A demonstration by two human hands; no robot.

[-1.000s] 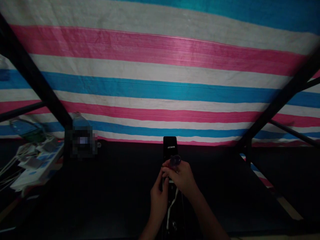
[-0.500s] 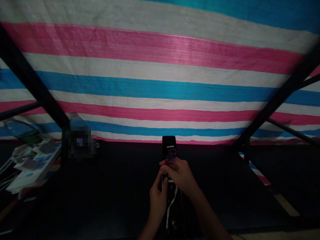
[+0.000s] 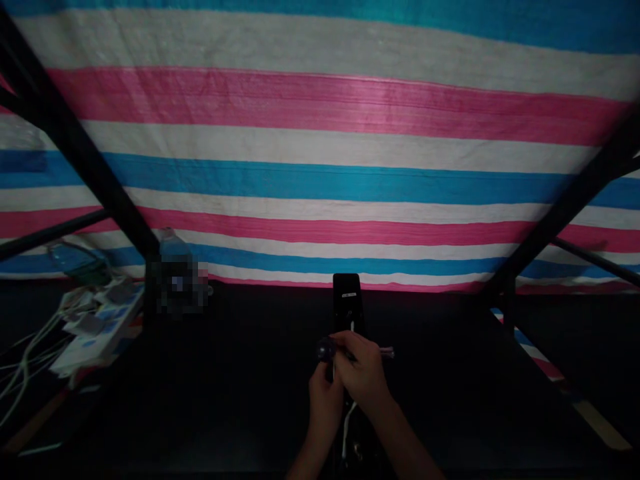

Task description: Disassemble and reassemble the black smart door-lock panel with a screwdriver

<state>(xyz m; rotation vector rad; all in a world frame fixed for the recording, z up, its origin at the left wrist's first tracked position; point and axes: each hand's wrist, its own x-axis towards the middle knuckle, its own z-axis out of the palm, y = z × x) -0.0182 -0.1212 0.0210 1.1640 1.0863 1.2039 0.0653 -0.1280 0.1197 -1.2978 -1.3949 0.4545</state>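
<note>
Running left to right in grip: round-ended tool [image 3: 325, 349], bulb leftmost. Left hand [image 3: 325, 399] just below bulb, cannot tell if pinching. Long black device [image 3: 345, 307] beneath, axis pointing away, crosswise to tool. Right hand [image 3: 363, 370] nearer, fingers closed round tool's middle; thin end [image 3: 388, 352] pokes out right.
</note>
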